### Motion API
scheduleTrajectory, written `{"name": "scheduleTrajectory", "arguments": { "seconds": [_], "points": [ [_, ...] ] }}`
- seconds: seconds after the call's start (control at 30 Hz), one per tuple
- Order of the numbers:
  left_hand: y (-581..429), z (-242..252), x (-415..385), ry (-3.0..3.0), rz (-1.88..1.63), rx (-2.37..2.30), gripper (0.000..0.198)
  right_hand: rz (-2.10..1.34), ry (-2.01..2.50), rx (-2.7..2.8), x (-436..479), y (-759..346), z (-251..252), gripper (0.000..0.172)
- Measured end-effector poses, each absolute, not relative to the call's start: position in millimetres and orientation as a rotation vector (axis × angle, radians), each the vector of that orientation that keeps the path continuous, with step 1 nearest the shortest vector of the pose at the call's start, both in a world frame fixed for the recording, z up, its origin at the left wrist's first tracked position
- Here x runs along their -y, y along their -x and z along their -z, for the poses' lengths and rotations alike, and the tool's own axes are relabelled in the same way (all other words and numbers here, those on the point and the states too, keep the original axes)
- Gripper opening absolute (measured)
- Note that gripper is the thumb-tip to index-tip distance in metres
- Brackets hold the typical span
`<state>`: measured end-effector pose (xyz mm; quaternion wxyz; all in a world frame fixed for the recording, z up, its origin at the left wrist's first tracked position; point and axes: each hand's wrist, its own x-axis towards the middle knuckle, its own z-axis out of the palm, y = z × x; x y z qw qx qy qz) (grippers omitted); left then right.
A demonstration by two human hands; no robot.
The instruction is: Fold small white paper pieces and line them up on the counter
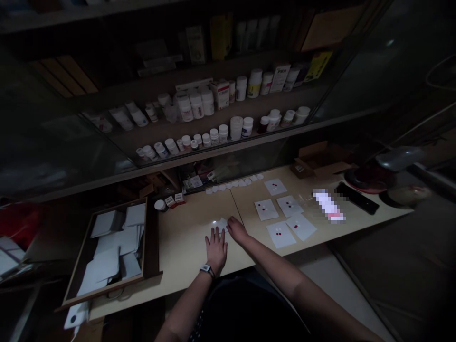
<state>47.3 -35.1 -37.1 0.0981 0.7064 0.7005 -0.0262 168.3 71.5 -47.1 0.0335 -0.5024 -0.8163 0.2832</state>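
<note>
The left hand (216, 249) lies flat on the tabletop (185, 266), fingers spread. The right hand (237, 230) is curled at a small white paper (223, 224) just beside it, though I can't tell if it's pinching. Red-dotted sheets (281, 234) sit off to the right.

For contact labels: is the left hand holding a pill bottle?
No, the left hand lies flat and open on the pale counter, holding nothing.
</note>
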Motion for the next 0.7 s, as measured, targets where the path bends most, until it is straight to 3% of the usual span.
{"name": "scheduleTrajectory", "arguments": {
  "seconds": [0.27,0.7],
  "points": [
    [-56,40,30,-2.109,0.064,-1.911,0.06,-0.852,1.518,2.445,-68,-170,48,0.022],
    [-58,51,25,-2.192,0.03,-1.956,0.055,-0.482,1.187,2.761,-22,-199,52,0.048]
  ]
}}
